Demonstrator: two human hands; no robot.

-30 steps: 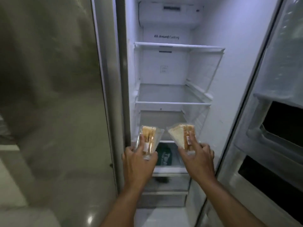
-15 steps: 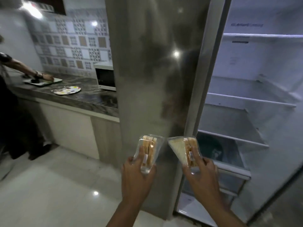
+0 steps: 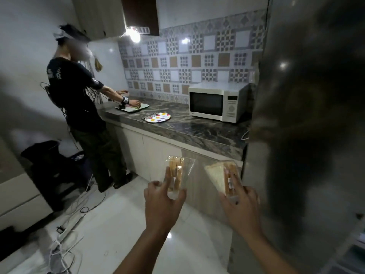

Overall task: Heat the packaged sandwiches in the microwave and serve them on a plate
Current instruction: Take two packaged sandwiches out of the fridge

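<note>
My left hand grips one packaged sandwich, a clear wedge pack held upright. My right hand grips a second packaged sandwich, its white bread face turned to the left. Both packs are held out over the floor, in front of the lower cabinets. A white microwave with its door shut stands on the dark marble counter beside the fridge. A polka-dot plate lies on the counter to the left of the microwave, with what looks like tongs across its rim.
The steel fridge side fills the right. Another person stands at the counter's left end, hands on a cutting board. Cables trail over the white floor at lower left. A dark bin stands behind that person.
My view has swung left from the open fridge interior to the kitchen counter. Both hands still hold the sandwich packs out in front.
</note>
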